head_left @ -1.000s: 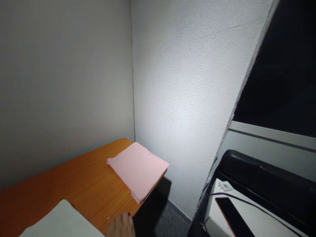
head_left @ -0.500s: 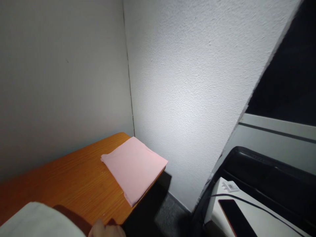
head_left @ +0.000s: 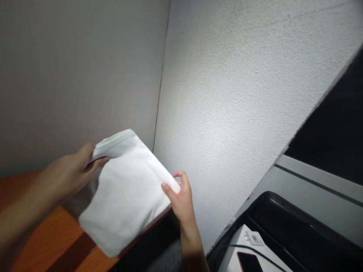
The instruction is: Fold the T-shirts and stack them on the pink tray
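Note:
A folded white cloth [head_left: 127,192] hangs over the far right corner of the orange wooden table [head_left: 53,241], held by both hands. My left hand [head_left: 68,175] grips its far left corner, blurred by motion. My right hand [head_left: 180,198] pinches its right edge, thumb on top. The pink folded cloth seen earlier lies hidden behind the white one.
Two white walls meet in a corner just behind the table. At lower right stands a black bag [head_left: 297,226] with a white box [head_left: 249,245], a cable and a dark phone [head_left: 249,262] on it. Dark floor lies below the table edge.
Both hands have lifted the white cloth from the near part of the table and carried it to the far corner, over the pink cloth. The view has shifted left.

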Demonstrator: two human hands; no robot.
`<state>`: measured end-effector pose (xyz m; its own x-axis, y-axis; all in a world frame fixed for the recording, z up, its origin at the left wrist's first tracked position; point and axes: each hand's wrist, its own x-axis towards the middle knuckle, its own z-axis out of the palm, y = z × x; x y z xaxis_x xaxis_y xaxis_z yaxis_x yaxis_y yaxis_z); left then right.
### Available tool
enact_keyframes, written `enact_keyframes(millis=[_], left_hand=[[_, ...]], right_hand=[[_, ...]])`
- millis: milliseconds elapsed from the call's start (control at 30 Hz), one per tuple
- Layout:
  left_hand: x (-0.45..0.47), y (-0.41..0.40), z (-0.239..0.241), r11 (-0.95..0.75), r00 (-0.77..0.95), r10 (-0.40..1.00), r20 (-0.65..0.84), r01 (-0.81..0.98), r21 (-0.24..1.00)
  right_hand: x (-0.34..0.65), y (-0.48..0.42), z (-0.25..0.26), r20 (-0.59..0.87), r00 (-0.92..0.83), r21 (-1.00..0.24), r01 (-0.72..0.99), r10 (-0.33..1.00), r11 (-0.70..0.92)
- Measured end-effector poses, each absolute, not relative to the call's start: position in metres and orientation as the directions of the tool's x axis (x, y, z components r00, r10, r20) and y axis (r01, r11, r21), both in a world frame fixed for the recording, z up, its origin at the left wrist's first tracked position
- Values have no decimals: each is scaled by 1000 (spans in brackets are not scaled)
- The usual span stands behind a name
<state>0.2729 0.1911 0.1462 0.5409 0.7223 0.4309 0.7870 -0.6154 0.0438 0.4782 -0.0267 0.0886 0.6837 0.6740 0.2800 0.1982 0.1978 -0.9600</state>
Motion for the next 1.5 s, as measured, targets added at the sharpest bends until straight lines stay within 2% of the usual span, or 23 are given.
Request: enact_keyframes(millis=[100,167,267,367,467,600,767,1067,1133,1233,1300,1367,1500], left_hand=[[323,190,169,-682,605,659,447,731,18],[348,190,167,-713,622,641,449,700,49],[364,187,132,-738,628,632,455,666,106],[360,179,79,-788,719,614,326,579,209],[349,170,39,-774,747,627,220,568,280],[343,171,15,-654,660,743,114,678,337],[349,178,4,-545,618,785,-37,718,432],[358,165,7,-386,543,830,-128,725,570],[358,162,6,-344,541,827,-154,703,622],[356,157,2,-283,538,822,-189,672,684],[353,154,1,-256,537,819,-203,658,709],[350,152,0,-229,534,816,-219,648,726],[354,152,0,-186,534,807,-252,635,750]], right_hand=[[521,-19,83,224,739,-974,157,636,161],[547,-11,65,160,779,-986,156,606,60],[575,-1,22,-20,803,-983,93,596,-159],[585,5,-18,-96,803,-966,67,589,-250],[587,7,-38,-78,817,-963,86,571,-255],[589,9,-44,-56,827,-958,115,560,-265],[589,10,-44,-40,839,-950,136,542,-280],[581,5,-33,-17,842,-952,151,539,-265],[578,2,-29,-30,831,-973,103,555,-206],[567,-3,-25,-45,788,-998,-60,614,3],[555,-7,-25,-69,765,-992,-120,641,37],[543,-8,-27,-72,785,-997,-51,616,-51],[527,-5,-26,49,801,-975,168,597,-146]])
